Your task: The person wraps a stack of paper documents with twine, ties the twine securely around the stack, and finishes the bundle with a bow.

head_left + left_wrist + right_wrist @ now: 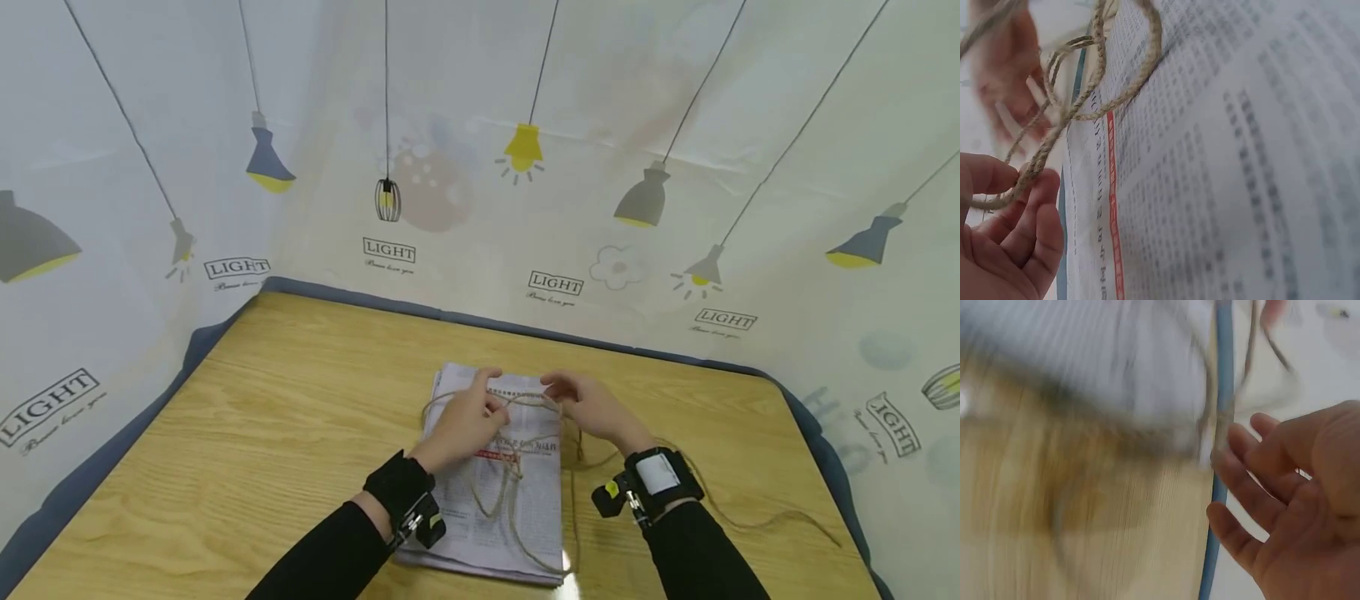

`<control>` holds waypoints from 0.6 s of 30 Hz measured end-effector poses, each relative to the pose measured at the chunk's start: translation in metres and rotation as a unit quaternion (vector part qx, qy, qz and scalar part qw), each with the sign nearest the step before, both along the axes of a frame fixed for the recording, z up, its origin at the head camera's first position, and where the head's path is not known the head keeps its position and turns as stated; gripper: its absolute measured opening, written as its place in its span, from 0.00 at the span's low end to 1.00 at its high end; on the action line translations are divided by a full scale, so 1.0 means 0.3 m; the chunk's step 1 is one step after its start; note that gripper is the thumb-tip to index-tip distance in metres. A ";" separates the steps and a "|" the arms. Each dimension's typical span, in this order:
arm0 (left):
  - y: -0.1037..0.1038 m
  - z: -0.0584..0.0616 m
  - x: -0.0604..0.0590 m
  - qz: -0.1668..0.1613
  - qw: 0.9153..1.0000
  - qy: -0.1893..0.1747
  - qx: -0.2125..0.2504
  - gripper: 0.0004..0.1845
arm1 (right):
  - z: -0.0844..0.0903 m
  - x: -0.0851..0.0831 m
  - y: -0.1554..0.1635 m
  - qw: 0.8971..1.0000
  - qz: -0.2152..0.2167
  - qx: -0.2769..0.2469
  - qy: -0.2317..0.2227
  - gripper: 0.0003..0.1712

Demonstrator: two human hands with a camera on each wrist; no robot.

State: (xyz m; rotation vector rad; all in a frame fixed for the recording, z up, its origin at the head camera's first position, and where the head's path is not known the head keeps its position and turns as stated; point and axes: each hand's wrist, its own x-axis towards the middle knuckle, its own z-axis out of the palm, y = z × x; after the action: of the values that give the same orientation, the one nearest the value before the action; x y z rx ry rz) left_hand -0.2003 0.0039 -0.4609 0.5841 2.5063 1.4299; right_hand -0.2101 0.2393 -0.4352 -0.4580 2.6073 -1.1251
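A stack of folded newspapers [480,546] lies on the table, with twine [1038,161] looped across its upper part and hanging loosely over its front. My left hand [467,421] is over the upper left of the stack. In the left wrist view, its thumb and fingers pinch a doubled strand of the twine. By the upper right corner is my right hand [597,407], its fingers loosely bent. The right wrist view shows these fingers [1238,478] close to the blurred twine; whether they touch it is unclear. No strand shows clearly gripped there.
The wooden table [300,400] extends around the stack. A loose tail of twine runs over its right side. Behind it, a pale cloth [465,308] printed with lamps hangs along the back and sides, above a dark blue edge [360,298].
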 end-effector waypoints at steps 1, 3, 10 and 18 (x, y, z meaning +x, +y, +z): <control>-0.007 0.002 0.002 -0.003 1.000 -0.002 0.002 0.31 | -0.001 0.007 0.031 1.000 -0.003 0.022 0.003 0.23; -0.020 0.010 0.007 -0.012 1.000 -0.009 0.007 0.30 | -0.006 0.026 0.088 0.997 -0.005 0.074 -0.012 0.23; -0.041 0.038 0.027 -0.042 0.998 -0.037 0.028 0.28 | -0.059 0.097 0.181 0.982 0.025 0.184 -0.041 0.07; -0.089 0.061 0.025 -0.071 0.991 -0.084 0.075 0.25 | -0.107 0.116 0.203 0.982 0.013 0.187 0.010 0.06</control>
State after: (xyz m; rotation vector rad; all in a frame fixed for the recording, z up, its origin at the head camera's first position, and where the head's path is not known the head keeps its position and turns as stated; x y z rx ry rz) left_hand -0.1930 -0.0229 -0.4425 0.6248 2.1970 1.5539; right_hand -0.1754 0.3001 -0.4674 -0.4171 2.7343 -0.5994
